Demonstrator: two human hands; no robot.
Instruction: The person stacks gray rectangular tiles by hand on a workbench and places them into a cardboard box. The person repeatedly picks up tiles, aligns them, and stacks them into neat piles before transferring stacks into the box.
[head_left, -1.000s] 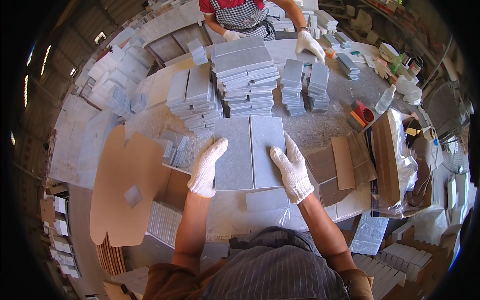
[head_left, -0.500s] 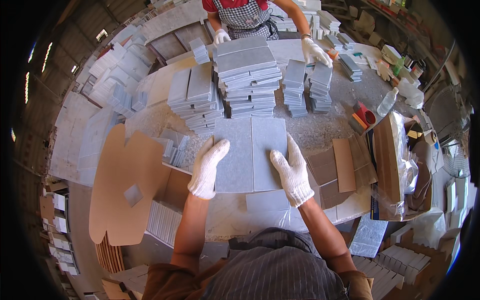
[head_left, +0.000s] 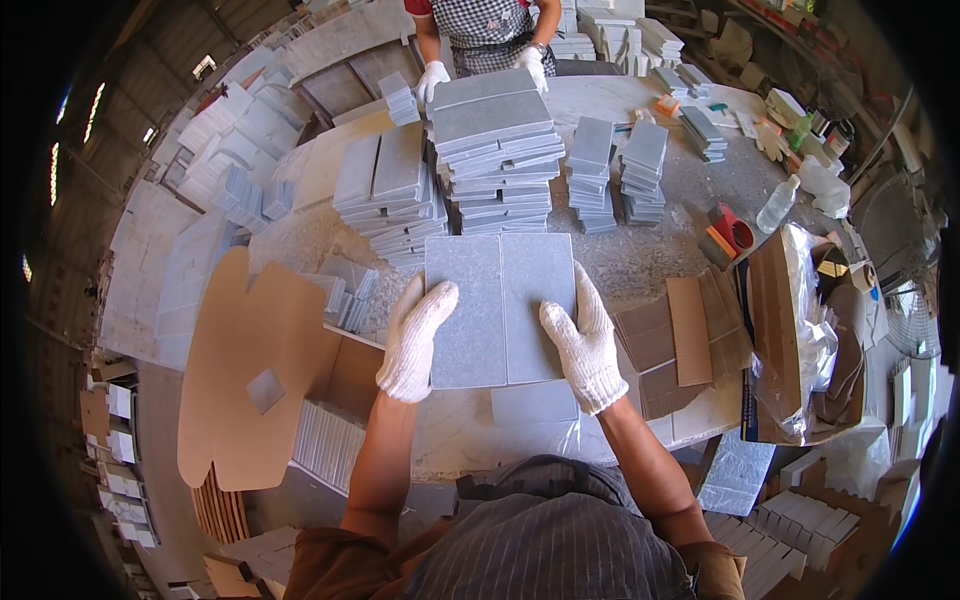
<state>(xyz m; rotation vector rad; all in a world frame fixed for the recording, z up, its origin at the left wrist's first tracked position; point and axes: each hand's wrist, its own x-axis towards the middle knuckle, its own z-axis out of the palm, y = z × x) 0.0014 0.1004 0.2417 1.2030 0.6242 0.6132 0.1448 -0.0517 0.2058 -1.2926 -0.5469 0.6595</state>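
Two grey stone tiles (head_left: 464, 310) lie edge to edge in front of me, held from both sides. My left hand (head_left: 412, 335) in a white knit glove grips the left tile's outer edge, thumb on top. On the other side my right hand (head_left: 588, 345), gloved the same way, clasps the narrower right tile (head_left: 538, 305) with its thumb on the face. The fingers beneath are hidden. Below them a single grey tile (head_left: 535, 403) rests on the tabletop. Just beyond stands a tall stack of tiles (head_left: 497, 150), with a lower stack (head_left: 385, 190) to its left.
Two narrow tile stacks (head_left: 641, 180) stand right of the tall one. At left is an opened cardboard box (head_left: 235, 400) with upright tiles. A carton of plastic wrap (head_left: 790, 330), a red tape dispenser (head_left: 728, 230) and a bottle (head_left: 777, 205) sit right. Across the table, a gloved co-worker (head_left: 488, 40) touches the tall stack.
The co-worker's hand on the right has left the narrow stack and come to the tall stack. My held tiles have shifted very slightly; my grip is the same.
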